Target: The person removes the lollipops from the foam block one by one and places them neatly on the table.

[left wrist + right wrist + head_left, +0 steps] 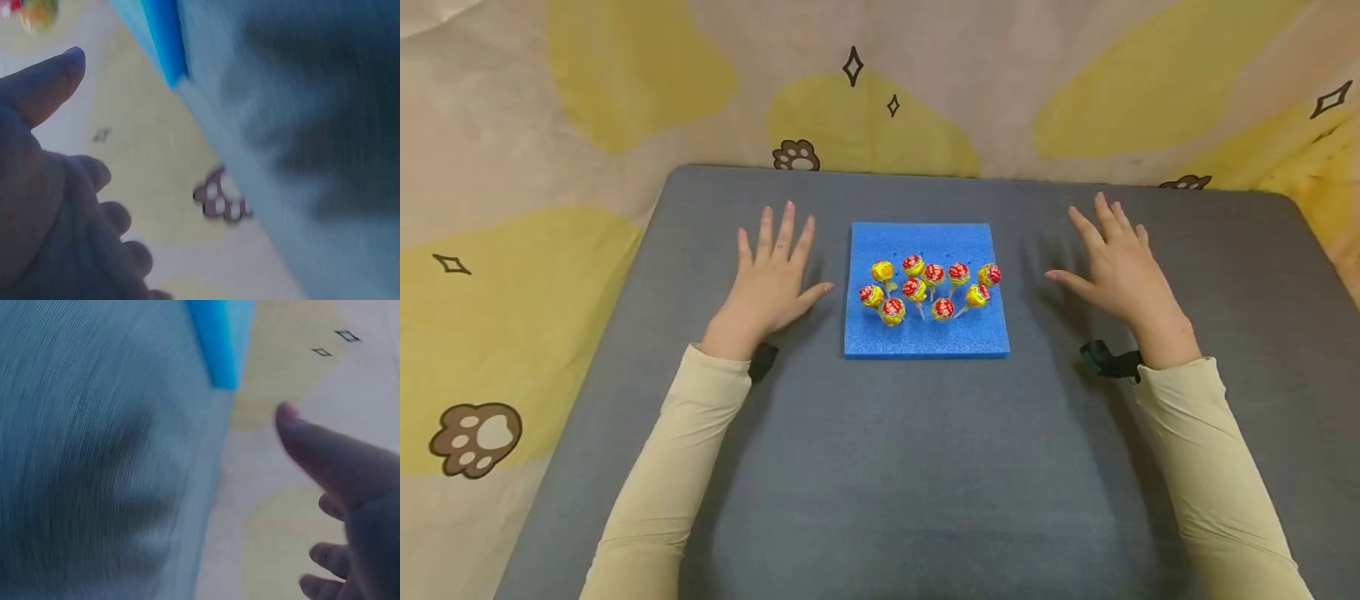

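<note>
Several lollipops (913, 289) in red and yellow wrappers stand by their white sticks in a blue foam block (925, 343), some of them leaning. To the left of the block is my left hand (765, 283), fingers spread and holding nothing. On the other side, my right hand (1120, 271) is likewise spread, with its thumb pointing toward the block and a gap between them. The left wrist view has the left thumb (44, 84) near a blurred lollipop at the top corner. In the right wrist view, the right thumb (331, 453) extends below the blue block's edge (215, 350).
A grey table (925, 483) with rounded far corners carries the block. Behind it and along the left hangs a cream and yellow cloth (647, 75) printed with paws and stars. Dark wrist devices (1112, 362) show at both cuffs.
</note>
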`<state>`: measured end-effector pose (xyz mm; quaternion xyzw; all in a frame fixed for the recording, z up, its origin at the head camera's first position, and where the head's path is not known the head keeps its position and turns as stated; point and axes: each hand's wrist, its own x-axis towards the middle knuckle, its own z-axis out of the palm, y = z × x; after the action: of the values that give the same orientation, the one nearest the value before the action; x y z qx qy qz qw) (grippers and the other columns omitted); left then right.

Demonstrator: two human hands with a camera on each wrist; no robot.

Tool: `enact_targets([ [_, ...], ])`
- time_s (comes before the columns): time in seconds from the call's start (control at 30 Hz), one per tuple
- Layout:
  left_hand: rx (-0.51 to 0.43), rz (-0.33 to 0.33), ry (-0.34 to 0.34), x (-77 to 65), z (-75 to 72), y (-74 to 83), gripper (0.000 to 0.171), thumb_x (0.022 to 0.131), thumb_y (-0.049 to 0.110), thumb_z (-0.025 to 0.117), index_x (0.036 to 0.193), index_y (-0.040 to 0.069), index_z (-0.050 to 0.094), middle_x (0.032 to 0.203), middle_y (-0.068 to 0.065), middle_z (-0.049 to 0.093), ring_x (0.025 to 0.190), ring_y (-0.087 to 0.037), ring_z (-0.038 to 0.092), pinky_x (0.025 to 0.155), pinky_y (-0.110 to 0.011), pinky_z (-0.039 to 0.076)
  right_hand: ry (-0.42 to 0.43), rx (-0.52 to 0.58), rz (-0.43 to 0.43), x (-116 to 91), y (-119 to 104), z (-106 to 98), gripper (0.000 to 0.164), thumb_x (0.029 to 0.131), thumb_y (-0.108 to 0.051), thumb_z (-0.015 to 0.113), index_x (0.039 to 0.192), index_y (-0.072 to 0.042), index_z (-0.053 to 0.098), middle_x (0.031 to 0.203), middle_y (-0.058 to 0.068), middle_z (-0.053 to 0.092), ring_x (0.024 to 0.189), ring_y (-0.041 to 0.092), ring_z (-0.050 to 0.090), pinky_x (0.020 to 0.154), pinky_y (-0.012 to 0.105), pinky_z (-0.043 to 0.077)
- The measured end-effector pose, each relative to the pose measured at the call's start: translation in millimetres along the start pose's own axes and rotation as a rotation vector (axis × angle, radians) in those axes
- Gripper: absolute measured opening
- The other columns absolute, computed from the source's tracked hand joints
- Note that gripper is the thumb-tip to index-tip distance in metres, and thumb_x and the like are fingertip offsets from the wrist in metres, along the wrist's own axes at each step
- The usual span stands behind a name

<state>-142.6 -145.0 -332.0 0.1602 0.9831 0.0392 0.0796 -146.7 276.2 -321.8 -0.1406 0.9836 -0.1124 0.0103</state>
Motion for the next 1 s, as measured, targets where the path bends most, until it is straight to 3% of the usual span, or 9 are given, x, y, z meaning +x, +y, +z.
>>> enact_targets([
  [0.13, -0.086, 0.038, -0.065, 0.2, 15.0, 18.1, 0.085, 0.095, 0.048, 0.047, 0.152, 0.008, -0.003, 0.154, -0.014, -0.020, 0.138, -0.034, -0.022, 0.107, -0.061, -0.009, 0.054, 0.274, -0.025, -3.2, -10.5, 8.5, 0.074, 0.089, -0.026, 0.067, 0.147, -0.001, 0.029, 0.150, 0.026, 0.024, 0.137, 0.043, 0.021, 0.106, 0.060, 0.020],
  [0.27, -0.130, 0.084, -0.101, 0.3, 24.8, 31.4, 0.082, 0.096, 0.042, 0.049, 0.151, 0.007, -0.001, 0.155, -0.013, -0.017, 0.140, -0.032, -0.019, 0.108, -0.059, -0.007, 0.083, 0.566, -0.010, -3.0, -22.9, 20.2, 0.055, 0.088, -0.016, 0.068, 0.137, -0.001, 0.047, 0.136, 0.020, 0.048, 0.124, 0.036, 0.044, 0.102, 0.049, 0.035],
  [0.47, -0.201, 0.133, -0.158, -5.9, 31.6, 34.3, 0.077, 0.097, 0.037, 0.047, 0.152, 0.007, 0.002, 0.157, -0.007, -0.009, 0.143, -0.024, -0.012, 0.110, -0.055, -0.005, 0.031, 0.941, -0.071, 1.5, -36.4, 40.7, 0.038, 0.088, -0.006, 0.065, 0.123, 0.005, 0.058, 0.120, 0.017, 0.061, 0.107, 0.024, 0.060, 0.086, 0.020, 0.048],
  [0.57, -0.231, 0.166, -0.161, -9.3, 32.4, 33.5, 0.073, 0.098, 0.036, 0.045, 0.152, 0.008, 0.004, 0.158, -0.005, -0.005, 0.143, -0.021, -0.008, 0.111, -0.055, -0.004, 0.026, 1.140, -0.113, 0.4, -39.4, 49.9, 0.033, 0.086, 0.001, 0.065, 0.118, 0.008, 0.060, 0.112, 0.012, 0.066, 0.100, 0.016, 0.063, 0.083, 0.021, 0.050],
  [0.7, -0.254, 0.208, -0.173, -11.5, 32.0, 36.2, 0.070, 0.099, 0.035, 0.043, 0.152, 0.008, 0.004, 0.158, -0.005, -0.005, 0.143, -0.022, -0.006, 0.111, -0.055, -0.002, 0.049, 1.398, -0.141, -4.6, -43.3, 60.2, 0.028, 0.084, 0.010, 0.062, 0.112, 0.004, 0.065, 0.105, 0.005, 0.068, 0.093, 0.015, 0.065, 0.082, 0.023, 0.051],
  [0.83, -0.250, 0.213, -0.165, -13.1, 29.6, 40.5, 0.071, 0.099, 0.035, 0.043, 0.152, 0.008, 0.004, 0.158, -0.005, -0.005, 0.143, -0.020, -0.006, 0.112, -0.052, -0.002, 0.086, 1.505, -0.158, -9.5, -49.7, 67.4, 0.028, 0.082, 0.009, 0.066, 0.107, -0.004, 0.069, 0.102, 0.004, 0.068, 0.088, 0.014, 0.063, 0.079, 0.023, 0.052],
  [1.0, -0.234, 0.208, -0.168, -15.4, 27.8, 43.8, 0.072, 0.099, 0.037, 0.042, 0.152, 0.009, 0.002, 0.157, -0.004, -0.007, 0.143, -0.018, -0.008, 0.112, -0.051, -0.002, 0.121, 1.496, -0.145, -15.3, -55.8, 69.4, 0.024, 0.080, 0.001, 0.072, 0.102, -0.009, 0.070, 0.096, 0.004, 0.068, 0.080, 0.013, 0.063, 0.075, 0.021, 0.052],
])
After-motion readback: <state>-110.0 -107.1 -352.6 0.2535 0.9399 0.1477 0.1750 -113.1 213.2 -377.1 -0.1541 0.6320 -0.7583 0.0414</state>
